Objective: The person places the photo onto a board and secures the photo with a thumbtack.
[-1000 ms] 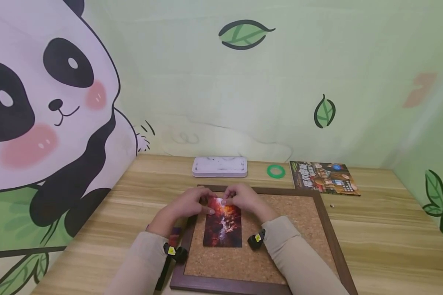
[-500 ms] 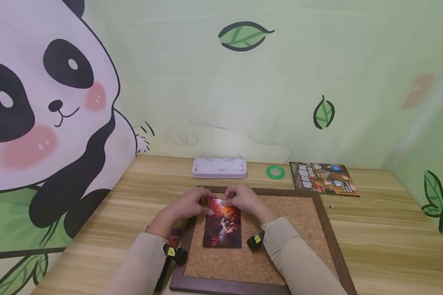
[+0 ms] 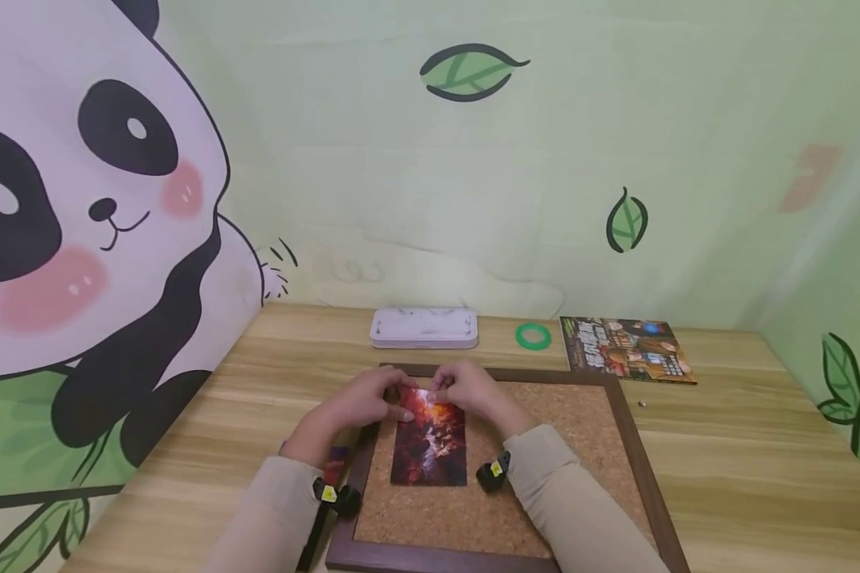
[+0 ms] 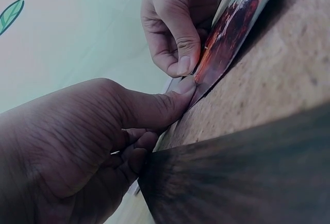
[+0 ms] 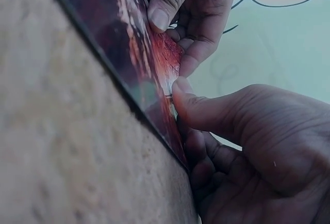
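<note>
The left hand (image 3: 364, 400) and right hand (image 3: 475, 390) pinch the red print (image 3: 431, 450) near its far edge, fingers (image 4: 144, 144) closed on it.

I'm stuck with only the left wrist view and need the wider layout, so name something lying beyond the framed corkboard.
Observer: The head view shows a green ring, like a tape roll, beyond the far edge of the framed corkboard.
Operator: Tell me what lies to the right of that.
Observer: A booklet with an illustrated cover.
Operator: Now place the picture card on the board for me.
Observer: It is over the left half, with bare cork between its near edge and the near side of the frame.
</note>
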Tool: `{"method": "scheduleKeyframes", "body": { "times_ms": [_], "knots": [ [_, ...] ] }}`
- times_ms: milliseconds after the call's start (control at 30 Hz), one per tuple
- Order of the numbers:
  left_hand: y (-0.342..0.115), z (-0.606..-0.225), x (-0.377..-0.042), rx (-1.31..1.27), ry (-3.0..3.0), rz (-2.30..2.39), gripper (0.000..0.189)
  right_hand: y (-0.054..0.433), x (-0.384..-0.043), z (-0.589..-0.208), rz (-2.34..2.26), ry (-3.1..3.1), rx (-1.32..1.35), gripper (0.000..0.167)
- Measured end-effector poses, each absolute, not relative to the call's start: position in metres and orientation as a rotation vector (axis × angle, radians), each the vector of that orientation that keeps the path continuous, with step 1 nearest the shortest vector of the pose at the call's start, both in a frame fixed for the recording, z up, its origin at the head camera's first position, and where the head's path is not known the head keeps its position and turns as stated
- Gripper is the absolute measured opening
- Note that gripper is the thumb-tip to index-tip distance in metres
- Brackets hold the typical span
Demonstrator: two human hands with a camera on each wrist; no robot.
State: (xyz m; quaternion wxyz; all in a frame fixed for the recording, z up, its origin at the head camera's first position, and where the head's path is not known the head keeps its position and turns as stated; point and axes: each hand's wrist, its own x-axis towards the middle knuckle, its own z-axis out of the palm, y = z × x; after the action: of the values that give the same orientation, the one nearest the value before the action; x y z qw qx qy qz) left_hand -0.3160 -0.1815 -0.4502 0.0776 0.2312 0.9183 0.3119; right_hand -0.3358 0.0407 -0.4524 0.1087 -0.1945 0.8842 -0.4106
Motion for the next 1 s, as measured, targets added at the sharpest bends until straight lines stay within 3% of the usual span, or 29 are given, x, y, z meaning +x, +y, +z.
{"method": "scheduleKeyframes", "body": {
  "times_ms": [1000],
  "knots": [
    [-0.193,-0.47,-0.318,0.804,2.697,1.103,0.045,0.039,-0.33,-0.459,-1.238,2.605,-0.56,0.008]
  ]
}}
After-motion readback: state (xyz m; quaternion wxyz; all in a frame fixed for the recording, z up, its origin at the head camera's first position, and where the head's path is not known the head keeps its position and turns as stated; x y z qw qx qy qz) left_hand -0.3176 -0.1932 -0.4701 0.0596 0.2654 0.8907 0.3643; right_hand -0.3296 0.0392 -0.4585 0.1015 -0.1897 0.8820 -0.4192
